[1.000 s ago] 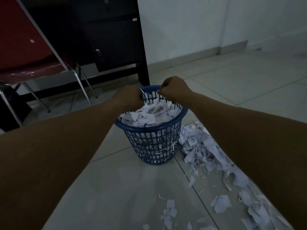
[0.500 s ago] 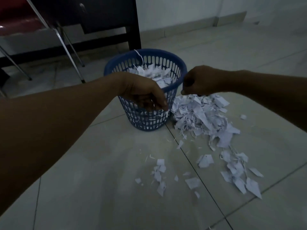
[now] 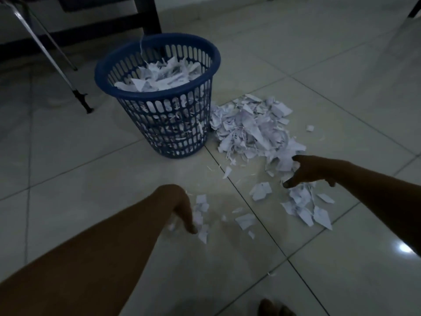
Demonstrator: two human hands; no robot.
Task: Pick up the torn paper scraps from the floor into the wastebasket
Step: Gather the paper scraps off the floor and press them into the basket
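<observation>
A blue slotted wastebasket (image 3: 127,60) stands on the tiled floor, nearly full of white paper scraps. A big pile of torn scraps (image 3: 252,126) lies right beside it on the right. A smaller scatter of scraps (image 3: 202,210) lies nearer to me. My left hand (image 3: 182,206) reaches down with straight fingers, its tips at the small scatter. My right hand (image 3: 305,169) hovers with spread fingers over the near edge of the big pile, above more loose pieces (image 3: 305,206). Neither hand holds anything.
Metal chair legs (image 3: 52,58) stand to the left of the basket. A dark cabinet leg (image 3: 148,14) stands behind it. My toes (image 3: 273,309) show at the bottom edge. Grout lines cross the pale tiles.
Both hands left the basket rim and came down toward the floor. The left hand dropped to the small scatter, the right to the near edge of the big pile. The view tilted downward.
</observation>
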